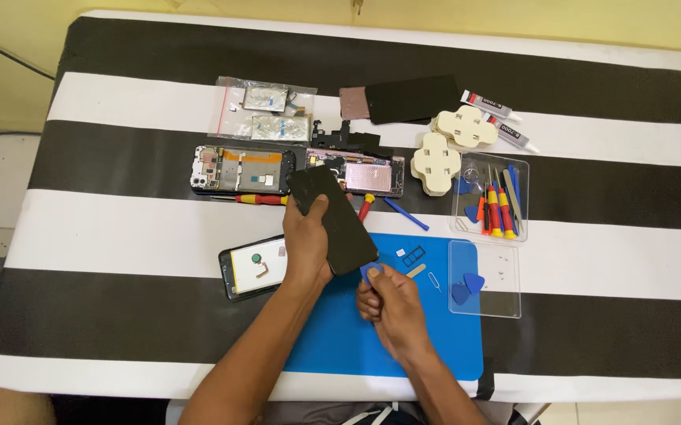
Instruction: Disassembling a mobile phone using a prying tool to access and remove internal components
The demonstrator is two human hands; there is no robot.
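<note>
The left hand point(307, 244) is gripping the black phone panel point(332, 219) while the right hand point(387, 303) is pinching a blue pick point(370, 273) at its lower edge; the pick should be kept shallow.

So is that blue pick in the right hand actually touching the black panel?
Touching: the head view shows the blue pick, pinched in the right hand, meeting the lower edge of the black panel held by the left hand.
</note>
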